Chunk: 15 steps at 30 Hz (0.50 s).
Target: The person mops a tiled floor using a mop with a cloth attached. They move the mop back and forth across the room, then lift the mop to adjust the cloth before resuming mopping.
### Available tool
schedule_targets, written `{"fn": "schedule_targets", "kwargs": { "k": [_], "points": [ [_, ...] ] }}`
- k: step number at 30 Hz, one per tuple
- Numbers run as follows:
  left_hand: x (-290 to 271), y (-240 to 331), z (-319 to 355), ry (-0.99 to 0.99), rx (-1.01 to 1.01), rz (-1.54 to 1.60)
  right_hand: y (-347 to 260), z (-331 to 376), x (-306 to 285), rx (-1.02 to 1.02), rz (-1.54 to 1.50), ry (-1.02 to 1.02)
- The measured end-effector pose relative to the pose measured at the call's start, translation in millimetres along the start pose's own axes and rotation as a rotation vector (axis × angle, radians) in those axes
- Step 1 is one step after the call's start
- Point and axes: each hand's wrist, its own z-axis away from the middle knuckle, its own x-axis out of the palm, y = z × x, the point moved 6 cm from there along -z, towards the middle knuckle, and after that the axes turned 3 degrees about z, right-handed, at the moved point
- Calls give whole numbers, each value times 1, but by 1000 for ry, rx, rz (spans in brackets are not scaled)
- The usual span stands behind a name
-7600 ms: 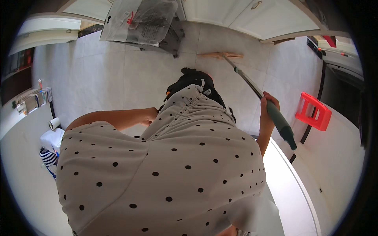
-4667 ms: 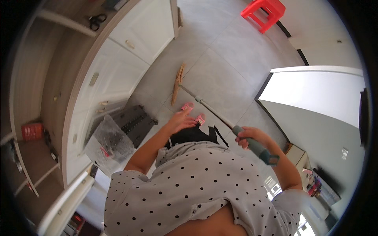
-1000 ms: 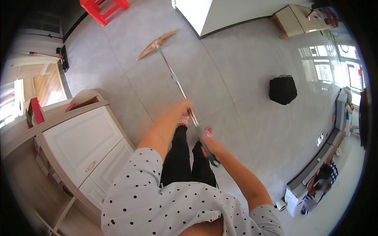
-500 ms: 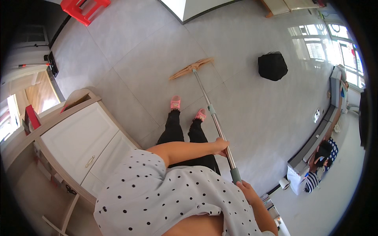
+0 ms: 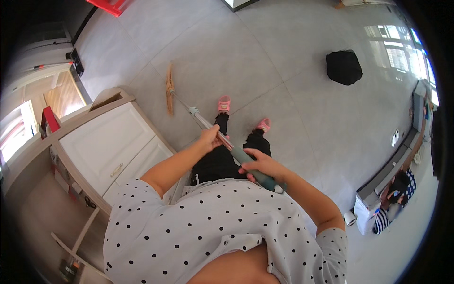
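A mop with a silver pole [image 5: 203, 121] slants across in front of me. Its tan cloth head [image 5: 170, 90] rests on the grey tiled floor, ahead and to the left of my feet. My left hand [image 5: 211, 138] is closed round the metal pole partway down. Higher up, my right hand [image 5: 260, 165] grips the grey-green handle sleeve [image 5: 246, 161], close to my body. The handle's end sticks out past the right hand. Pink slippers [image 5: 223, 104] are on my feet, close to the mop.
A white cabinet [image 5: 106, 146] with a wooden top stands at my left. Ahead on the right, a black lumpy object [image 5: 344, 67] lies on the floor. Part of a red plastic stool [image 5: 109, 5] shows at far left. Along the right runs a long low grey bench [image 5: 392, 163].
The mop head has swung left across the floor and turned from slanting crosswise to nearly lengthwise. Both hands moved left with the pole, and the right hand came up and forward.
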Motion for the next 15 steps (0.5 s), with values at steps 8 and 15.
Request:
{"fn": "schedule_targets", "kwargs": {
  "k": [8, 15],
  "points": [
    [54, -33, -67, 30, -30, -368, 21, 10, -97, 93, -317, -38],
    [257, -132, -93, -105, 67, -553, 52, 137, -254, -37, -436, -46]
  ]
}}
